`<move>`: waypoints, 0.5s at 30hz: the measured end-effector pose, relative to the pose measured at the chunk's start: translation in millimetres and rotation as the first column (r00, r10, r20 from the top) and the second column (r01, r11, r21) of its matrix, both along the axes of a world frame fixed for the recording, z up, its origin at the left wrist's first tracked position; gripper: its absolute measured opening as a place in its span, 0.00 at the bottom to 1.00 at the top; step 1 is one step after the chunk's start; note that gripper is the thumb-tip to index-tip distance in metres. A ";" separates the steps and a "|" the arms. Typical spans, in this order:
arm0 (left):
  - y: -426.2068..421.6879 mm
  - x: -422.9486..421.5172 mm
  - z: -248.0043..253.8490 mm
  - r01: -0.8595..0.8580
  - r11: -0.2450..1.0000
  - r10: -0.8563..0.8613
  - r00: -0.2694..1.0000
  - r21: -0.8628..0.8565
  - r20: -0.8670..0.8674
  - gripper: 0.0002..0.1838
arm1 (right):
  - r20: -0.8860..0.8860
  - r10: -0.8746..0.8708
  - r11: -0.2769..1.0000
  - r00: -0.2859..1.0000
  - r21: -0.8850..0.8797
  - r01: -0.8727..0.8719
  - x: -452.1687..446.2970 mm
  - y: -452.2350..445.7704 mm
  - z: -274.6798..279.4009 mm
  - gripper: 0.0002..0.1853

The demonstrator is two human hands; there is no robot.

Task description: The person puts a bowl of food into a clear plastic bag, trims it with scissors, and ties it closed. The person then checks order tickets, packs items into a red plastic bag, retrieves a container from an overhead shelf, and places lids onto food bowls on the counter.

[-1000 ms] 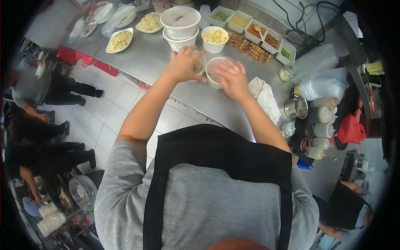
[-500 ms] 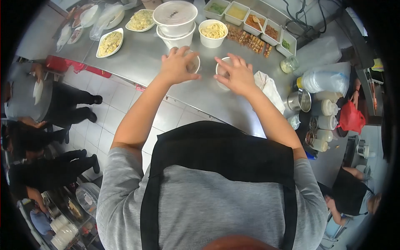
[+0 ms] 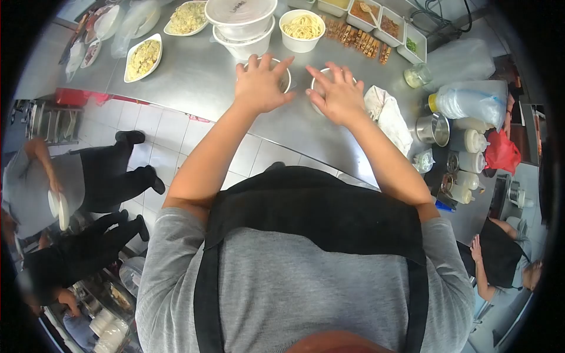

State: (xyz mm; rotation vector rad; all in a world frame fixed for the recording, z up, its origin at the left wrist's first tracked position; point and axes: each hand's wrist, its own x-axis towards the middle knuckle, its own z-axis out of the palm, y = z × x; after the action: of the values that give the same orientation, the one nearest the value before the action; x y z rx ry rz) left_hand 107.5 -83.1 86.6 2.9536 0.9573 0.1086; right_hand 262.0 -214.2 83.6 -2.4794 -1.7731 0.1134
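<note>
Over a white round bowl (image 3: pixel 286 82) on the steel counter (image 3: pixel 194 76), my left hand (image 3: pixel 262 85) has its fingers spread and hides most of the bowl. My right hand (image 3: pixel 338 97), fingers apart, rests over another white bowl (image 3: pixel 316 105), largely covered too. What lies in these two bowls is hard to make out. Beyond them stand a bowl of noodles (image 3: pixel 302 30) and stacked white bowls, the top one with a clear lid (image 3: pixel 241 9). A white cloth (image 3: pixel 388 120) lies right of my right hand.
Oval dishes of yellow food (image 3: pixel 143 59) stand at the left. Skewered pieces (image 3: pixel 356 40) and topping trays (image 3: pixel 412 47) are at the back right. A metal pot (image 3: pixel 432 129) and squeeze bottles (image 3: pixel 472 141) sit at the right. People (image 3: pixel 100 176) stand at the left and lower right.
The two bowls under my hands are farther apart than a second ago. The view has shifted, and a person at the left has moved closer.
</note>
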 end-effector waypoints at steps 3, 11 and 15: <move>-0.8 -3.3 -9.9 0.009 0.995 -0.018 0.996 0.104 0.092 0.47 | 0.035 0.007 1.000 0.999 0.026 -0.008 -4.9 -2.3 -1.0 0.29; 51.6 -51.7 12.9 0.237 0.923 -0.027 0.826 -0.304 0.563 0.35 | -0.100 0.147 0.921 0.984 0.376 -0.100 14.0 5.1 8.5 0.24; 22.4 -25.1 -28.3 0.013 0.996 -0.052 0.904 0.094 0.425 0.32 | -0.269 0.416 0.757 0.869 0.631 -0.167 -28.6 56.7 -18.2 0.19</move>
State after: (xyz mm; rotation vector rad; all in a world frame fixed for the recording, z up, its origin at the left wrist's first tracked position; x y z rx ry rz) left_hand 82.4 -60.7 58.3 2.8282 0.8530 0.7814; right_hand 233.3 -157.5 65.5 -1.5894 -1.6747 0.0612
